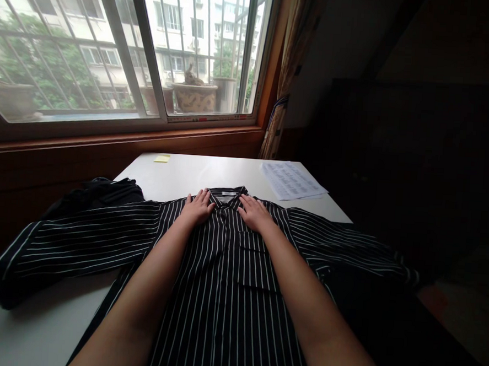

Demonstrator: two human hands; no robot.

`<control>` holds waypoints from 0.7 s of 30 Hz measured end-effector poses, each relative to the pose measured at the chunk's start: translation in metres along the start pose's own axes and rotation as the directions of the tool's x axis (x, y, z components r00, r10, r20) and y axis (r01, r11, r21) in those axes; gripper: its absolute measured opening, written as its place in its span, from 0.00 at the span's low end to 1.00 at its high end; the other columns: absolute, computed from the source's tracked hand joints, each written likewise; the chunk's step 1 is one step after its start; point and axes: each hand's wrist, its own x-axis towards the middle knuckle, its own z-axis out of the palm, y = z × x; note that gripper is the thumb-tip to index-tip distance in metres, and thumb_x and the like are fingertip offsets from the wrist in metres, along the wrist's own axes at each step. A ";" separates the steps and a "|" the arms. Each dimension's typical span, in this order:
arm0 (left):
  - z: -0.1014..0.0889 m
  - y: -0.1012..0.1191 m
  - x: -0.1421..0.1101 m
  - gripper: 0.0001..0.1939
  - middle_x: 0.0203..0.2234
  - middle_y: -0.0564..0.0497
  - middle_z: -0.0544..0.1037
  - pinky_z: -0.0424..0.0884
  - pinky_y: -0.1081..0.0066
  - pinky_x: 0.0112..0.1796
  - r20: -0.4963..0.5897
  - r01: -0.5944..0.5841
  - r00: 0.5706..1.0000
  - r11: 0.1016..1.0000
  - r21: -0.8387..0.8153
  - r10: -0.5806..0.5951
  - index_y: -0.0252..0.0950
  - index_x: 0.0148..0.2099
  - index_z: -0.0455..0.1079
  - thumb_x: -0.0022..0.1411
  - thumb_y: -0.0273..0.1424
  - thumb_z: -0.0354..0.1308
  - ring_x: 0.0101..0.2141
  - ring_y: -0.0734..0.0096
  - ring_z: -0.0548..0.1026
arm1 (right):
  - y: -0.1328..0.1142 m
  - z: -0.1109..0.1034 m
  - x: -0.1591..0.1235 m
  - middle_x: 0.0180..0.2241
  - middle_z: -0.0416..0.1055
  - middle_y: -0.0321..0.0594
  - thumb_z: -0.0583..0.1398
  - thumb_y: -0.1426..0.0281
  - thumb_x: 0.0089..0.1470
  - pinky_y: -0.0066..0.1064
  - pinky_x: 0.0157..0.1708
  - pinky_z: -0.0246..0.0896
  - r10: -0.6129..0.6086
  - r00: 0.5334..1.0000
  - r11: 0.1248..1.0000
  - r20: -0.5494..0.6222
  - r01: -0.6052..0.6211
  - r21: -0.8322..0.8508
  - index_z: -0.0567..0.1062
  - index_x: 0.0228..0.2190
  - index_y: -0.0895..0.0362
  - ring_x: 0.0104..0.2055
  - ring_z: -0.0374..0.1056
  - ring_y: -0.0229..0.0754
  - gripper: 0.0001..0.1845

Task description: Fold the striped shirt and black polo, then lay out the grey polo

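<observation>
A black shirt [222, 270] with white stripes lies spread face up, its collar at the far end and its sleeves stretched out to both sides. My left hand [198, 206] rests flat on the shirt just left of the collar, fingers extended. On the other side of the collar, my right hand [254, 212] lies flat with its fingers pointing toward the neck opening. Neither hand grips the cloth. Below my right hand, a chest pocket shows, partly covered by my forearm. The lower hem is out of view.
Under the shirt is a white table [212, 170]. Printed papers [292, 180] lie at its back right, a yellow sticky note [162, 158] at its back left. A dark heap of cloth [103, 196] sits behind the left sleeve. A barred window [203, 48] and a curtain [280, 97] stand beyond.
</observation>
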 end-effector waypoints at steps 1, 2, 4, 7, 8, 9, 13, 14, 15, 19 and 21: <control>0.000 0.000 -0.001 0.33 0.73 0.46 0.46 0.42 0.43 0.66 -0.014 -0.002 1.000 1.000 0.000 0.002 0.39 0.74 0.47 0.73 0.47 0.34 0.71 0.56 0.43 | 0.000 0.000 0.000 0.72 0.44 0.38 0.41 0.53 0.69 0.43 0.70 0.31 -0.002 1.000 1.000 -0.001 0.002 -0.002 0.52 0.70 0.54 0.73 0.39 0.43 0.34; -0.001 0.000 -0.002 0.33 0.73 0.46 0.47 0.43 0.44 0.66 -0.034 -0.005 0.999 1.000 0.001 0.005 0.39 0.74 0.47 0.73 0.46 0.35 0.71 0.56 0.44 | 0.001 0.001 -0.001 0.73 0.43 0.38 0.41 0.53 0.69 0.43 0.71 0.31 -0.002 1.000 1.000 -0.002 0.002 -0.003 0.52 0.70 0.54 0.73 0.39 0.43 0.34; -0.003 0.001 -0.007 0.32 0.72 0.45 0.49 0.45 0.47 0.67 -0.090 -0.012 0.996 1.000 0.006 0.012 0.37 0.73 0.49 0.73 0.44 0.38 0.71 0.56 0.45 | 0.000 0.001 -0.001 0.73 0.43 0.38 0.41 0.53 0.69 0.43 0.71 0.31 0.000 1.000 1.000 -0.001 0.000 -0.006 0.52 0.70 0.54 0.73 0.39 0.42 0.34; -0.007 0.002 -0.018 0.29 0.70 0.42 0.56 0.48 0.54 0.67 -0.195 -0.024 0.980 0.999 0.021 0.028 0.34 0.71 0.54 0.72 0.40 0.42 0.70 0.56 0.49 | 0.000 0.002 -0.002 0.72 0.44 0.38 0.41 0.53 0.69 0.44 0.71 0.31 0.000 1.000 1.000 -0.006 0.000 -0.005 0.52 0.70 0.54 0.73 0.39 0.42 0.34; -0.009 0.002 -0.022 0.28 0.68 0.42 0.59 0.50 0.56 0.66 -0.221 -0.030 0.975 0.999 0.027 0.035 0.34 0.69 0.57 0.72 0.39 0.43 0.68 0.56 0.52 | 0.000 0.002 -0.002 0.72 0.44 0.38 0.41 0.53 0.69 0.44 0.71 0.31 -0.001 1.000 1.000 -0.009 0.001 -0.003 0.52 0.70 0.54 0.73 0.39 0.43 0.34; -0.010 0.003 -0.025 0.26 0.66 0.42 0.63 0.53 0.58 0.65 -0.239 -0.038 0.970 0.999 0.034 0.045 0.36 0.68 0.60 0.72 0.38 0.44 0.66 0.56 0.56 | 0.000 0.002 -0.002 0.72 0.44 0.37 0.41 0.53 0.69 0.45 0.71 0.31 -0.001 1.000 1.000 -0.011 0.001 -0.001 0.52 0.70 0.54 0.73 0.40 0.43 0.34; -0.011 0.004 -0.033 0.21 0.57 0.46 0.72 0.61 0.61 0.61 -0.249 -0.078 0.964 0.995 0.056 0.090 0.42 0.62 0.68 0.71 0.38 0.46 0.59 0.58 0.66 | 0.000 0.003 -0.001 0.72 0.43 0.36 0.41 0.53 0.69 0.45 0.71 0.31 0.003 1.000 1.000 -0.010 -0.003 0.005 0.52 0.70 0.54 0.73 0.39 0.42 0.34; -0.010 0.004 -0.033 0.21 0.57 0.46 0.72 0.61 0.61 0.61 -0.250 -0.081 0.964 0.995 0.059 0.093 0.42 0.62 0.68 0.72 0.39 0.45 0.58 0.59 0.67 | 0.000 0.003 -0.001 0.73 0.43 0.36 0.41 0.53 0.69 0.45 0.71 0.31 0.004 1.000 1.000 -0.010 -0.004 0.006 0.52 0.70 0.54 0.73 0.39 0.42 0.34; -0.009 0.004 -0.033 0.22 0.57 0.46 0.72 0.60 0.61 0.62 -0.252 -0.079 0.963 0.995 0.062 0.092 0.42 0.62 0.68 0.72 0.39 0.45 0.58 0.59 0.67 | 0.000 0.004 -0.001 0.73 0.43 0.36 0.41 0.53 0.69 0.45 0.71 0.31 0.005 1.000 1.000 -0.010 -0.005 0.006 0.52 0.70 0.54 0.73 0.39 0.42 0.34; -0.004 0.003 -0.029 0.23 0.61 0.46 0.69 0.58 0.59 0.63 -0.249 -0.048 0.967 0.997 0.062 0.062 0.42 0.63 0.68 0.73 0.39 0.43 0.61 0.59 0.65 | -0.001 0.003 -0.001 0.73 0.43 0.37 0.40 0.53 0.69 0.45 0.71 0.31 0.006 1.000 1.000 -0.002 -0.006 -0.001 0.51 0.70 0.53 0.73 0.38 0.43 0.34; -0.002 0.002 -0.026 0.23 0.63 0.46 0.68 0.57 0.56 0.63 -0.239 -0.036 0.970 0.998 0.059 0.049 0.42 0.64 0.67 0.73 0.39 0.42 0.63 0.58 0.63 | -0.002 0.001 -0.001 0.73 0.43 0.37 0.40 0.53 0.69 0.45 0.71 0.30 0.010 1.000 1.000 0.010 -0.010 -0.003 0.51 0.70 0.53 0.74 0.38 0.43 0.34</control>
